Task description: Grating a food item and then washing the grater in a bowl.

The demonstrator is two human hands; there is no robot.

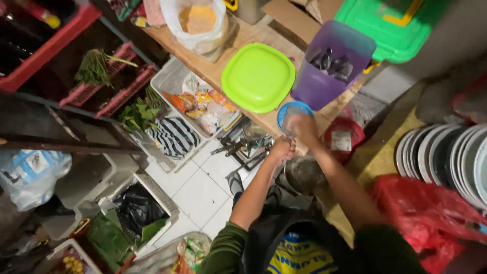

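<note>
A: What do the hands hold?

B: The right hand (304,128) is closed round a small blue-rimmed strainer (290,112), held up at the edge of the wooden counter (238,48). The left hand (282,149) is curled into a fist just below it, at the strainer's lower side; whether it grips a handle or only touches the rim, I cannot tell, since the picture is blurred there.

A: And just around them?

B: Under the hands sits a metal pot (303,175), beside a red tub (344,138). On the counter, right behind the strainer, stands a purple bin with spoons (329,63), and left of that lies a lime-green square plate (258,77).

A: Further out?

B: A plastic bag of yellow meal (199,23) stands at the counter's far end, and a white crate of packets (200,101) is below the edge. A stack of plates (446,160) stands on edge at the right, above a red plastic bag (426,213). Red crates with greens (109,78) are at the left.
</note>
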